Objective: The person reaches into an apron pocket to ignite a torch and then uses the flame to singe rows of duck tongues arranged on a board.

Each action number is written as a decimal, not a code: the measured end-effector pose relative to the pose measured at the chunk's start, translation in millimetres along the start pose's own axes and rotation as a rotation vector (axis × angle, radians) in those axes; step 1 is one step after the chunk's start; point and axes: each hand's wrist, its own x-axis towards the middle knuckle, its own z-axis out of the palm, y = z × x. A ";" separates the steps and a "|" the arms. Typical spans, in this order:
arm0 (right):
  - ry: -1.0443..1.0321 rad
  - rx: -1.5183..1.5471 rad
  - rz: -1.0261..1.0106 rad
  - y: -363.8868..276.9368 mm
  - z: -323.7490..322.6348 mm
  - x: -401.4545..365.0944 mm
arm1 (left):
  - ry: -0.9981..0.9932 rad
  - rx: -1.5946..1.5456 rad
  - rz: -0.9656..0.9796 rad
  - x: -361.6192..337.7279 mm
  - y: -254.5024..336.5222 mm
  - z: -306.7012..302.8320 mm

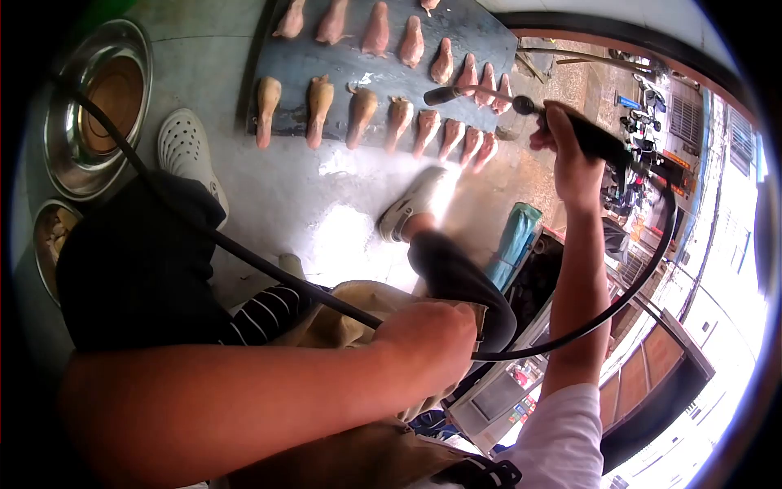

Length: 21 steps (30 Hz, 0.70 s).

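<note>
My left hand (428,342) is closed around a black hose (273,269) at the bottom centre. The hose loops from there to a torch (599,138), whose grip is in my right hand (566,151) at the upper right, with the fingers curled. The torch's thin metal neck reaches left to a dark nozzle (442,95), which lies over or close to the drumsticks in the view. Several raw drumsticks (375,31) lie in an upper row on a dark board (314,59). A lower row (318,106) runs along its near edge, the ends sticking out.
A metal basin (57,155) stands at the left, with a smaller bowl (41,244) below it. My shoes (191,151) are on the grey floor (252,187). A teal wrapped bundle (515,240) lies right of centre. Parked vehicles and a street fill the right side.
</note>
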 end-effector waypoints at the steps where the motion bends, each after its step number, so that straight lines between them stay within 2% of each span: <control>1: 0.037 0.038 -0.011 -0.9 2.6 -17.3 | -0.028 0.059 0.047 0.0 -5.4 9.1; 4: 0.139 0.020 0.018 -6.3 12.3 -62.5 | -0.060 0.150 0.074 -6.1 -6.4 10.3; 8: 0.154 -0.026 -0.035 -5.9 23.6 -104.9 | -0.089 0.233 0.094 -8.9 -12.0 15.2; 12: 0.163 -0.107 -0.104 0.2 35.2 -124.8 | -0.091 0.254 0.101 -10.9 -18.3 20.2; 15: 0.170 -0.285 -0.160 -8.9 43.8 -132.4 | -0.112 0.276 0.077 -11.0 -17.7 19.9; 21: 0.155 -0.297 -0.210 -6.4 49.7 -145.8 | -0.122 0.300 0.069 -9.3 -16.5 15.4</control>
